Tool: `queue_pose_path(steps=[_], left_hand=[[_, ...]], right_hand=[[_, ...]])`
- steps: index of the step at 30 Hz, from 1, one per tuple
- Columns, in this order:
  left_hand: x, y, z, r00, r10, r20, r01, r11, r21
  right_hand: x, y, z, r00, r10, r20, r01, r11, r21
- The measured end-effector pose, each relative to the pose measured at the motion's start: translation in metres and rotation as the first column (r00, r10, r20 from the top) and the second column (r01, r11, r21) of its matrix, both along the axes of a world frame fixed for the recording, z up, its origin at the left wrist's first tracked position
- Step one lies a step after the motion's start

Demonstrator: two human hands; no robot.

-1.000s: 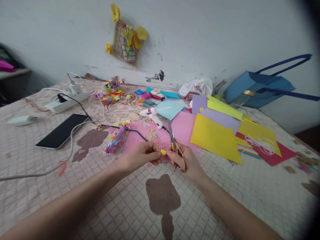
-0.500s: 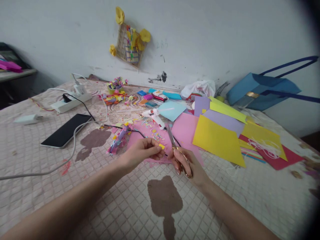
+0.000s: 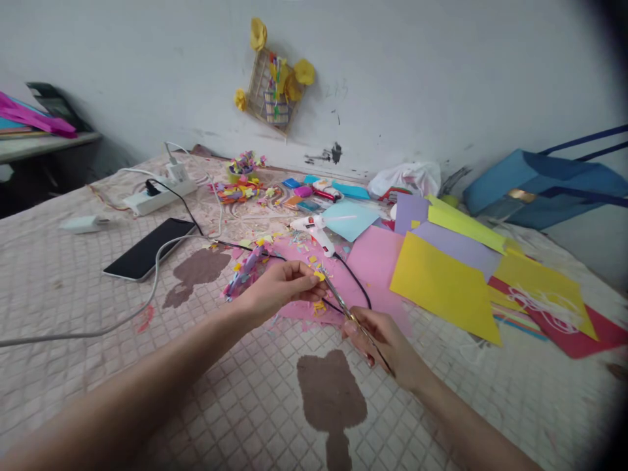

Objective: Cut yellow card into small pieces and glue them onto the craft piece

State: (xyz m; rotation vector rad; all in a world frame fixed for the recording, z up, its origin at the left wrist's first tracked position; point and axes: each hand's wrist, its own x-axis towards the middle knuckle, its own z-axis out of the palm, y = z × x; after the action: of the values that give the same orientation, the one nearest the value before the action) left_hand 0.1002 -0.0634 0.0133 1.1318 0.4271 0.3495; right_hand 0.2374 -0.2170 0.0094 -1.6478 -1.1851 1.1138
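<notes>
Between the thumb and fingers of my left hand (image 3: 289, 288) is a small yellow paper piece (image 3: 319, 276). My right hand (image 3: 385, 340) is wrapped round a pair of scissors (image 3: 342, 304), whose blades point up and left to the yellow piece. The blade tips are at the piece's edge; whether they touch it I cannot tell. Under and beyond both hands lies a pink sheet (image 3: 387, 255) strewn with paper scraps. A white hot glue gun (image 3: 318, 232) lies just beyond the hands. Left of my left hand is a purple, paper-decorated strip (image 3: 245, 271).
A yellow sheet (image 3: 441, 288) and other coloured papers lie at the right, before a blue bag (image 3: 544, 186). At the left are a black phone (image 3: 150, 250), a power strip (image 3: 159, 196) and cables. A small pot of paper flowers (image 3: 243, 168) stands at the back.
The scissors have swung toward my left hand, bringing their tips to the yellow piece. The whole view has shifted, so the table things appear further right.
</notes>
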Motion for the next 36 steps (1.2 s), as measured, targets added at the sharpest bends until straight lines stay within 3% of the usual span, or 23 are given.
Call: queue_pose_path(steps=[16,36], left_hand=[[0.004,-0.014,-0.004,0.989,0.133,0.058,-0.126,0.986,-0.106],[0.004,-0.013,-0.005,0.988,0.141,0.058,-0.136,0.987,-0.091]], right_hand=[[-0.006,0.000,-0.006,0.997,-0.057,0.043,0.056,0.998,0.040],[-0.005,0.000,-0.009,0.995,-0.061,0.078,0.057,0.997,0.057]])
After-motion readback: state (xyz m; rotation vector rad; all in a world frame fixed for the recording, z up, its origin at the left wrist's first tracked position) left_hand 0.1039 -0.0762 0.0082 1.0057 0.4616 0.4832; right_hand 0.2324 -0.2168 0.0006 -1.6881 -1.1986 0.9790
